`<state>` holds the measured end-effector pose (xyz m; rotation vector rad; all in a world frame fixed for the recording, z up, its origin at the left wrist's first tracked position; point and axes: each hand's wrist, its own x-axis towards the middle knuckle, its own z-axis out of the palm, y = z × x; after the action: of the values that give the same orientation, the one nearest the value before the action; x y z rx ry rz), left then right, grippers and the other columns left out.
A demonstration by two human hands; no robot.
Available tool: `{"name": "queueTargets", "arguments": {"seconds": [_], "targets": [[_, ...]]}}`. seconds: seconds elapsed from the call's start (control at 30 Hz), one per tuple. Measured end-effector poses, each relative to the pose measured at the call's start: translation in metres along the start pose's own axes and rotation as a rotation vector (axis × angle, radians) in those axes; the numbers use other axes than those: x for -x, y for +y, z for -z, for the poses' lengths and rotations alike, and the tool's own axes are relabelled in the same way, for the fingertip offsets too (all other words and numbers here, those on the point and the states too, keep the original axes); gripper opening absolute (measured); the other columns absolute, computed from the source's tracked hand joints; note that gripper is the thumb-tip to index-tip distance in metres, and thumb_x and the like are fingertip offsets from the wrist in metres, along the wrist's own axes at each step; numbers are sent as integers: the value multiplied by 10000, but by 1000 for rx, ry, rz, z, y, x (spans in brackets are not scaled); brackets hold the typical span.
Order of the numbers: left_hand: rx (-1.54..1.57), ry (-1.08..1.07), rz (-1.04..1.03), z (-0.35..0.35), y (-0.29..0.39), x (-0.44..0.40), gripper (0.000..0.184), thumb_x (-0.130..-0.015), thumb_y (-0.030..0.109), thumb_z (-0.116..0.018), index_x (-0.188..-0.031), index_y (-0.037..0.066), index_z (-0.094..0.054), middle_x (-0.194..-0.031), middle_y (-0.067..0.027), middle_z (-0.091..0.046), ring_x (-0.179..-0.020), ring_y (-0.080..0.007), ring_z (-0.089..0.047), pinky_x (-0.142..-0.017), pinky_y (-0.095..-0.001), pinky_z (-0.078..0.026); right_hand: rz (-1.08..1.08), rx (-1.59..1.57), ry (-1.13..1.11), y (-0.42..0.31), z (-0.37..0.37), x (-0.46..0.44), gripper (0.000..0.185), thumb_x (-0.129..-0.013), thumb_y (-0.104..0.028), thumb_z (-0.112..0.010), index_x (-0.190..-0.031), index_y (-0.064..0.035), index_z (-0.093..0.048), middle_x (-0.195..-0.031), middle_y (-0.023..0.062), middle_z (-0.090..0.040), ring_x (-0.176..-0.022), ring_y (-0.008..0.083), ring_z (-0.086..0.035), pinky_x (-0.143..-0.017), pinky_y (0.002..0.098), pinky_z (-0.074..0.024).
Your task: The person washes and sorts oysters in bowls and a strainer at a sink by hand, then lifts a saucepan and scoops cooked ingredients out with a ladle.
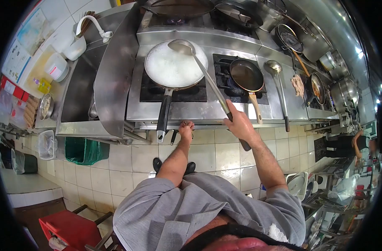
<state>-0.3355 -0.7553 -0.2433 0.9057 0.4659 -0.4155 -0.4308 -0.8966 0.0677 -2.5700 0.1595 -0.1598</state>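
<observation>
My right hand (240, 122) is wrapped round the dark handle of a long metal ladle (212, 81). The ladle's bowl rests at the top of a wide pan (176, 65) filled with white, foamy liquid on the left front burner. My left hand (186, 129) is closed at the stove's front edge, right of the pan's black handle; what it holds, if anything, is too small to make out. A smaller dark pan (246, 75) with a wooden-look handle sits on the burner to the right.
A second ladle (278, 83) lies on the steel counter, right of the small pan. More pans (180, 7) stand on the back burners. At the left are a sink (80, 83) and a green-lined bin (85, 150). Another person (345, 146) stands at the far right.
</observation>
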Motion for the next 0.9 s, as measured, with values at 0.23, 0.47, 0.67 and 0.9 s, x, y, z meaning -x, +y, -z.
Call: {"name": "queueTargets", "arguments": {"seconds": [0.23,0.47,0.67,0.9], "targets": [[-245,-155,-72,16,14,10,197,-796,110,-623,-975,92,-541,-815,14,-585,-698,-111,-546,-634,-260,-449,-325,-584,-220,-43,4,-21,642,-757,-64,-601,-1327,-10,-310,-628,55,-510,-422,118,-482,-383,269,-389],[-348,-276,218,60,104,66,517,-844,470,-532,-1127,39,-496,-892,-63,-627,-738,-150,-595,-648,-269,-468,-277,-417,-193,-33,-13,-5,622,-739,-74,-601,-1304,-47,-345,-719,118,-560,-550,217,-566,-503,343,-470],[-314,-206,257,131,137,52,386,-882,437,-471,-1021,82,-530,-898,-63,-583,-787,-179,-588,-685,-346,-479,-43,126,61,-10,-29,-14,635,-763,-118,-590,-1326,-60,-300,-731,153,-579,-643,307,-595,-569,402,-485],[113,-22,272,129,141,-3,572,-900,489,-381,-1249,46,-285,-1198,-176,-443,-1034,-317,-515,-875,-462,-427,-602,-1076,-157,-99,-25,-22,462,-790,-138,-592,-1213,-54,-426,-608,4,-482,-381,111,-451,-328,252,-352]]}}
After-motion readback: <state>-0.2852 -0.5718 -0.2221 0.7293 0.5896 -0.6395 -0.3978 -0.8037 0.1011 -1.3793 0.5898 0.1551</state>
